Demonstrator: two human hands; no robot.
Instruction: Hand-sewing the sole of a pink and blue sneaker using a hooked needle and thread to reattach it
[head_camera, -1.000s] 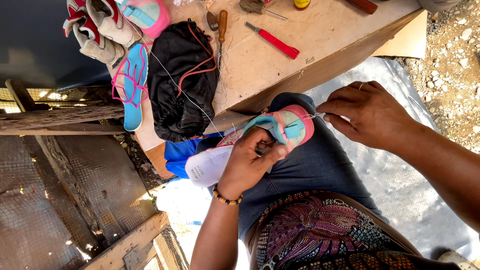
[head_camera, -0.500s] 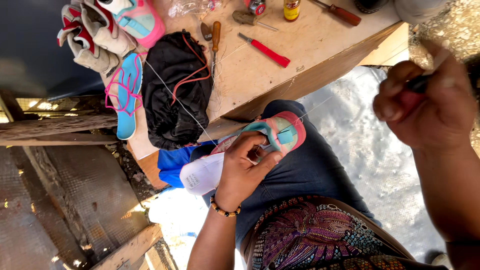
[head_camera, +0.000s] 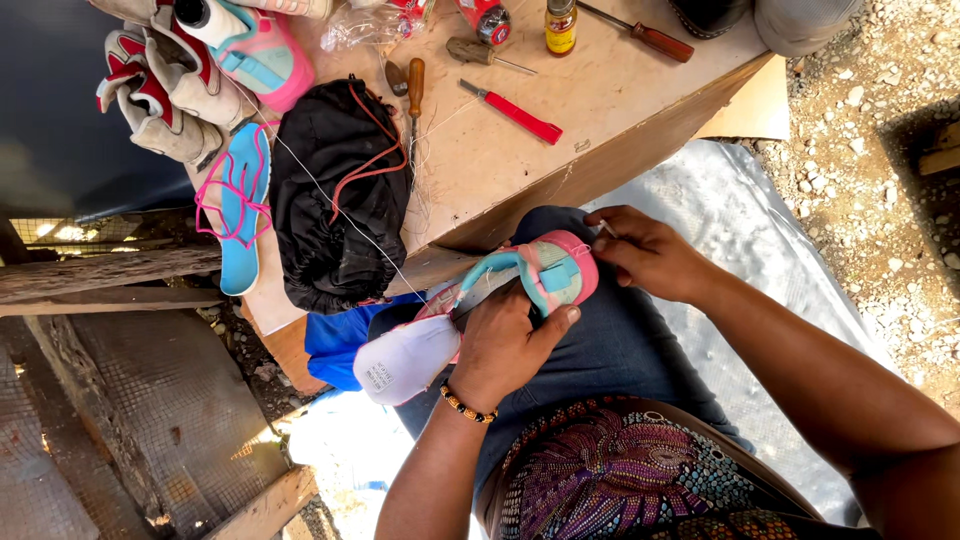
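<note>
Stitching: left hand (head_camera: 510, 345) grips the pink-teal shoe (head_camera: 500, 300) on the lap; right hand (head_camera: 650, 255) pinches a needle at its toe.
Progress: thread (head_camera: 330, 200) runs taut to the shoe — sewing underway, finish not visible.
Containers: black bag (head_camera: 335, 205) on bench (head_camera: 600, 110), contents hidden; bottle (head_camera: 560, 25) capped.

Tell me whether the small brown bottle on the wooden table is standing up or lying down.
Lying down, it seems. The brown bottle shows its full side, yellow label and red cap along the wooden table, among the tools.
</note>
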